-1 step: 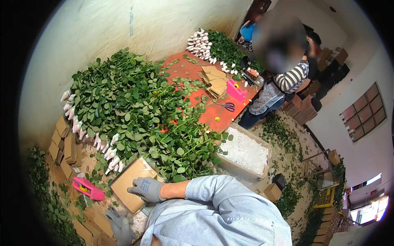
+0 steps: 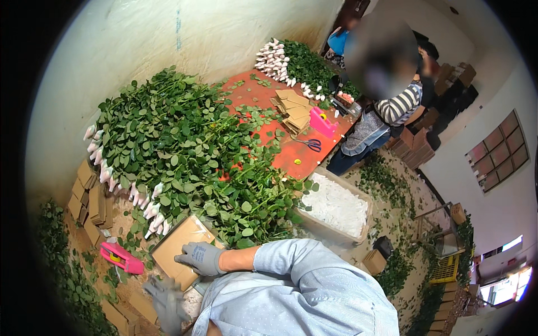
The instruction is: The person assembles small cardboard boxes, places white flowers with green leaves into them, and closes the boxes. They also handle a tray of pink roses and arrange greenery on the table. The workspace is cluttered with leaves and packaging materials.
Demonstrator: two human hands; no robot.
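Observation:
My right hand (image 2: 203, 259), in a grey glove, lies with its fingers stretched over a brown cardboard sheet (image 2: 178, 253). A shiny, clear layer shows along the sheet's far edge. Lower left, next to the sheet's near corner, is my left hand (image 2: 167, 307), also gloved in grey; motion smears its fingers, and I cannot tell whether it holds anything. A pink tape dispenser (image 2: 122, 259) with a yellow core stands left of the sheet. Beyond the sheet spreads a large heap of leafy green stems (image 2: 179, 134), with white-and-pink wrapped flower heads (image 2: 152, 210) along its left side.
Folded cardboard pieces (image 2: 96, 204) are stacked at the left. On the red table (image 2: 294, 159) lie scissors (image 2: 311, 144), more cardboard (image 2: 292, 111) and another pink dispenser (image 2: 321, 122). A tub of white material (image 2: 336, 207) stands at the right. A person in striped sleeves (image 2: 398, 106) stands beyond it.
My left hand has shifted slightly and looks more blurred. My right hand stays in place on the cardboard sheet.

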